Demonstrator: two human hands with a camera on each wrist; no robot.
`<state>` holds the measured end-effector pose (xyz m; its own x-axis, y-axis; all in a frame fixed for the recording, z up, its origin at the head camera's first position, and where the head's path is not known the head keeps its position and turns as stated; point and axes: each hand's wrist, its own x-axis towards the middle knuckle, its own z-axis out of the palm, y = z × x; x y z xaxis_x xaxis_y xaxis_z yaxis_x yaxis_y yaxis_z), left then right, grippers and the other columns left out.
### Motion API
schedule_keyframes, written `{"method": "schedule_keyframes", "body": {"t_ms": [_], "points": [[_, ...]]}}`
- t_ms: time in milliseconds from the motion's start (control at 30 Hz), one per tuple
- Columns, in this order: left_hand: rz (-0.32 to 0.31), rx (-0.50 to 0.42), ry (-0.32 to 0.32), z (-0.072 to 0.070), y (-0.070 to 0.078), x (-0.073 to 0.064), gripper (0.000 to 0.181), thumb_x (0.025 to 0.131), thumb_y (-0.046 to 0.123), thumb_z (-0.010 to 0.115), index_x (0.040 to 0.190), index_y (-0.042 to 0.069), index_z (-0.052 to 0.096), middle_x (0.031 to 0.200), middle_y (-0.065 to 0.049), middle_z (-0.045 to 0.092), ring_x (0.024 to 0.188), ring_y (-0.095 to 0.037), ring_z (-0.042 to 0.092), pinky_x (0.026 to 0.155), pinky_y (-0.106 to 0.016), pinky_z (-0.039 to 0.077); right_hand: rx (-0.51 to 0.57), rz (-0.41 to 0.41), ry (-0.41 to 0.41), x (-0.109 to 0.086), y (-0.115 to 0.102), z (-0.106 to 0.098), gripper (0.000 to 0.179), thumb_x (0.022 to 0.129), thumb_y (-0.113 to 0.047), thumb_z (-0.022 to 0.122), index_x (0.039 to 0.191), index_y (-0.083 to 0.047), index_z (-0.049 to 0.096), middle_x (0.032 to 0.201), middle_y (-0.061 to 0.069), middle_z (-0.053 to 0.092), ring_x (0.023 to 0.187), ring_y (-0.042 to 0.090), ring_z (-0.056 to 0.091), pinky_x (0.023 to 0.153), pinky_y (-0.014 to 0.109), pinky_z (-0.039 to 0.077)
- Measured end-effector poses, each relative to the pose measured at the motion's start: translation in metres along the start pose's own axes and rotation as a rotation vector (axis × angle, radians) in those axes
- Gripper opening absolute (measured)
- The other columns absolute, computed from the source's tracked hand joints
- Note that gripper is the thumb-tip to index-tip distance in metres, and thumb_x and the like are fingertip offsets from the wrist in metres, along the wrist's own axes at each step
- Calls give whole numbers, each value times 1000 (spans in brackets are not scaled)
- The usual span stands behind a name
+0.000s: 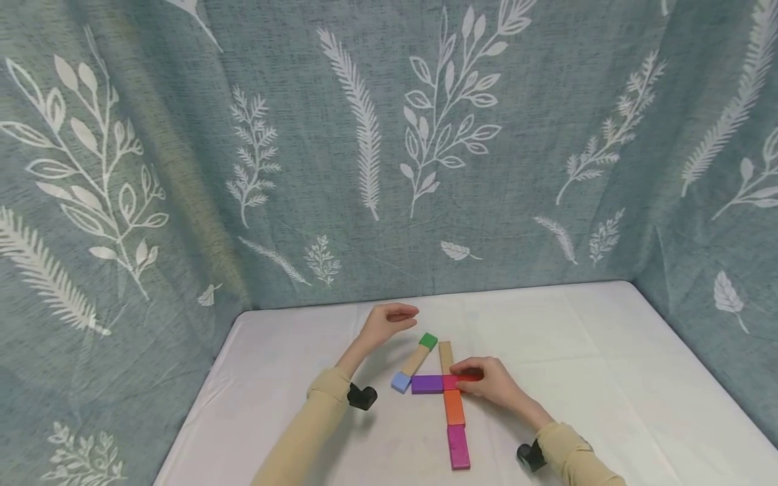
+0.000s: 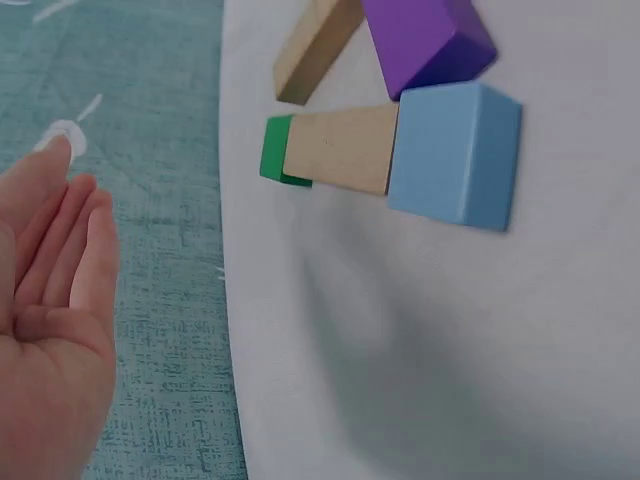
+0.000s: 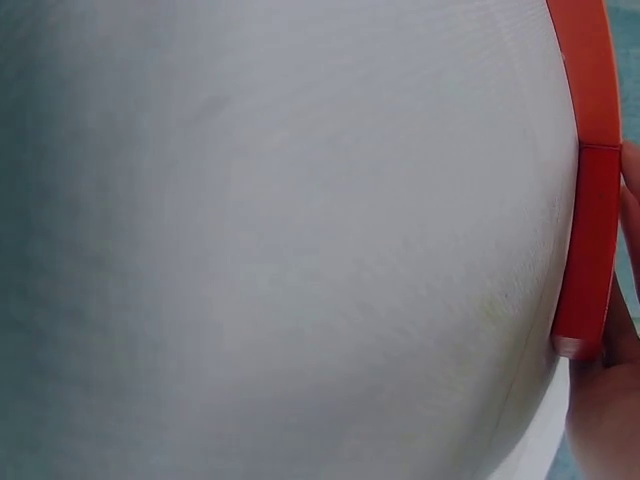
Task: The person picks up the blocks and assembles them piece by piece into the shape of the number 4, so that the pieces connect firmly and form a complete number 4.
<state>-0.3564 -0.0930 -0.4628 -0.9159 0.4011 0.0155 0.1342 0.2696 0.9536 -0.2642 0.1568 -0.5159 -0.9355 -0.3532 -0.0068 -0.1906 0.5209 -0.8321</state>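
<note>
My right hand [image 1: 495,386] pinches a red block [image 3: 592,240] between thumb and fingers at the right arm of a cross of blocks. A pinkish-red block [image 1: 450,383] sits at the cross's middle, with a purple block [image 1: 427,385] to its left. Beyond it lies a plain wooden block [image 1: 446,354]; toward me follow an orange block [image 1: 454,407] and a magenta block [image 1: 458,447]. Above the table, my left hand [image 1: 389,322] hovers with nothing in it, fingers loosely extended. Near it, a green block [image 2: 274,150], a wooden block [image 2: 340,148] and a light blue block [image 2: 450,155] form a slanted row.
A white cloth [image 1: 583,364] covers the table. Behind and beside it hangs a blue-green curtain [image 1: 365,250] with white leaf prints. Small black cameras are worn on the left wrist [image 1: 362,397] and right wrist [image 1: 531,457].
</note>
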Motion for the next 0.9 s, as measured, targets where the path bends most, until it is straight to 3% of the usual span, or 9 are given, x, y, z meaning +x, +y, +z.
{"method": "schedule_keyframes", "body": {"t_ms": [133,367,600,767,900], "points": [[-4,-56,55,-3,0,-7,31,88,7,66,117,-3,63,122,-27,60,110,-31,63,90,-29,54,-1,7,-6,1,0,-3,28,82,-17,73,110,-11,70,107,5,70,99,20,61,84,21,51],[-39,-135,169,-6,1,-20,30,86,7,68,115,-1,65,116,-19,66,106,-23,66,88,-27,54,27,18,-32,3,2,-9,28,84,-19,72,110,-9,70,107,8,70,94,19,61,77,15,50],[-74,-162,226,-7,-1,-31,30,86,8,68,114,0,66,117,-17,67,108,-21,65,89,-27,54,43,24,-26,4,5,-11,28,85,-21,71,110,-10,70,107,8,70,98,22,62,79,15,50],[-90,-188,233,-5,-2,-41,29,86,8,67,115,0,66,118,-18,66,107,-20,66,89,-26,54,90,53,-8,3,5,-14,31,86,-24,70,114,-10,68,111,8,69,105,26,61,87,27,53],[-73,-203,262,-5,-2,-48,30,87,8,67,115,-2,65,118,-19,66,103,-14,67,88,-24,54,159,120,55,4,3,-21,33,88,-24,67,117,-9,66,117,11,67,111,29,60,91,37,53]]}}
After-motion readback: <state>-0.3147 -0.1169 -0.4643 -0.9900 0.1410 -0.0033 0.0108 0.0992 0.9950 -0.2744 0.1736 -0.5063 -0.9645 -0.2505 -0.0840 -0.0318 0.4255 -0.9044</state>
